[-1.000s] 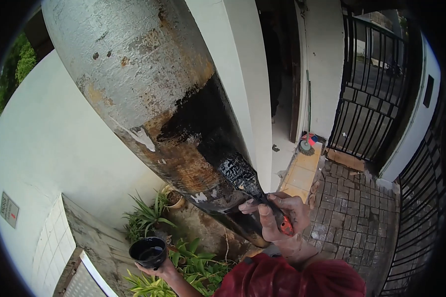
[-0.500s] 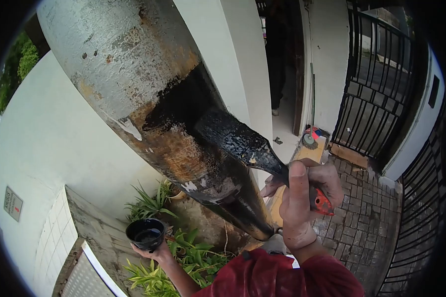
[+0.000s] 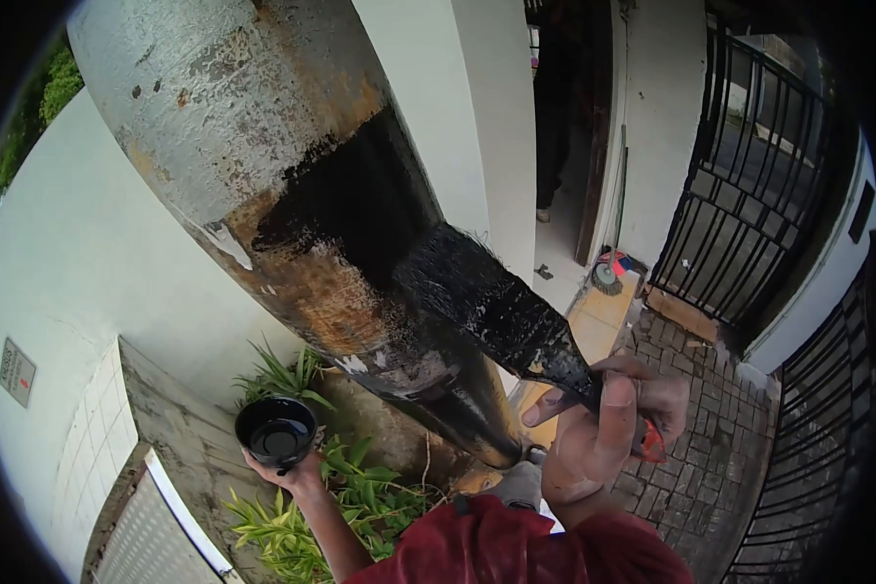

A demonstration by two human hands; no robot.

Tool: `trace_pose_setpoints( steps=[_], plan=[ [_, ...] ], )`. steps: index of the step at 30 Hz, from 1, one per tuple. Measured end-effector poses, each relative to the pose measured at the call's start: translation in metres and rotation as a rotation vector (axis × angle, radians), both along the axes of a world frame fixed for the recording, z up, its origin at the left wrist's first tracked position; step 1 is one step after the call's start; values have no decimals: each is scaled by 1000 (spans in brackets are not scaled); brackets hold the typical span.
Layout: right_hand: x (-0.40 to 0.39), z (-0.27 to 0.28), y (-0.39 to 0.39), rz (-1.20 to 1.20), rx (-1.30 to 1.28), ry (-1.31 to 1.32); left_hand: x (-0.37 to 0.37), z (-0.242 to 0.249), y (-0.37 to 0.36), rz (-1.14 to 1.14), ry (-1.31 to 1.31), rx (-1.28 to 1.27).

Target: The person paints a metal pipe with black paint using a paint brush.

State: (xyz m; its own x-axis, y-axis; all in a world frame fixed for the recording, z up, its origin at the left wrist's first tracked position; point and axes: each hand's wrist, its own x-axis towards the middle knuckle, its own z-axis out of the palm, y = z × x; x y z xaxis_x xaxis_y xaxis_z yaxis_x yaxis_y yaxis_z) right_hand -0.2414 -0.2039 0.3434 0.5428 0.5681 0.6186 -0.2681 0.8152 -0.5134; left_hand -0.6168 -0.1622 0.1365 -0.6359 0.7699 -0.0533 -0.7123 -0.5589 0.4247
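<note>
Two hands: apart, both occupied.
Right hand (image 3: 608, 438): gripping a brush (image 3: 526, 326), farther out from the column (image 3: 224, 107), which slants from upper left, than a second ago.
Bristles (image 3: 443, 261): seemingly against the black patch (image 3: 346, 195); bare rust (image 3: 326, 302) beside it suggests partial coverage.
Left hand (image 3: 294, 474): cupping a black bowl (image 3: 251, 419), lower left.

The left hand (image 3: 297, 475) cups at the end of an outstretched forearm (image 3: 333, 528); the right hand (image 3: 603, 438) grips with curled fingers (image 3: 667, 397).

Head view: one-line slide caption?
Right hand holds a black-coated brush at a partly blackened column; left hand holds a black bowl.
</note>
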Motion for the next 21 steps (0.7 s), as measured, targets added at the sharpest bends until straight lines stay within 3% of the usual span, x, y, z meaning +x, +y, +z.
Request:
trace_pose_setpoints(
  steps=[1, 2, 4, 6, 7, 10, 14, 16, 21],
  plan=[
    [9, 2, 6, 26, -59, -231, 0, 2, 2, 3, 31, 4],
    [-5, 13, 19, -23, 7, -161, -1, 5, 7, 9, 56, 19],
    [2, 5, 36, -160, 55, -676, 7, 15, 12, -12, 41, 42],
    [3, -25, 28, -104, -113, -483, 7, 9, 20, -59, 45, 99],
    [6, -40, 27, -115, -64, -302, 27, 29, 19, 9, 12, 40],
    [34, -48, 7, -114, -174, -156, 31, 16, 30, -69, -42, 52],
    [25, -2, 17, -71, -213, -404, 30, 10, 38, -117, -1, 35],
    [14, 24, 29, -98, -68, -505, 33, 15, 39, -107, -61, 33],
    [-1, 12, 35, -62, 69, -231, 26, 19, 34, -79, -24, 35]
  ],
)
